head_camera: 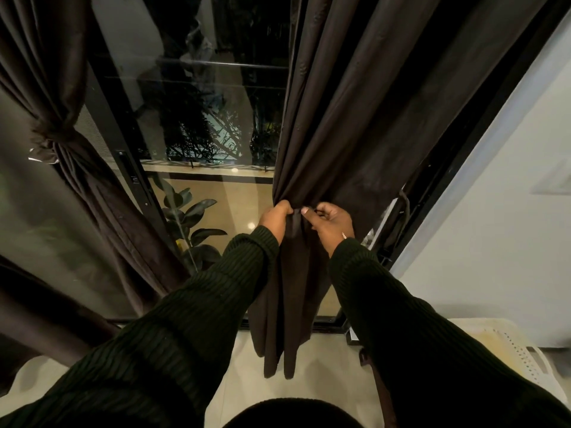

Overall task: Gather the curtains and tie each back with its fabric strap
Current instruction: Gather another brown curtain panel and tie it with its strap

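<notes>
Right dark brown curtain (355, 118) hangs at right of the glass sliding door (200, 118), bunched at mid-height. Left hand (276, 219) grips the gathered folds, fingers curled round them; right hand (330, 222) pinches the same bunch just beside it. Left curtain (46, 72), far left, tied with its fabric strap (49, 142). Rubber plant (191, 217) outside beyond the glass.

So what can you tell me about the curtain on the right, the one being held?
The right curtain is dark brown, matte fabric hanging in long folds before the glass door. It is bunched at mid-height, where the left hand and right hand grip it. Below them it hangs narrow, ending above the floor. No strap shows around it.
</notes>
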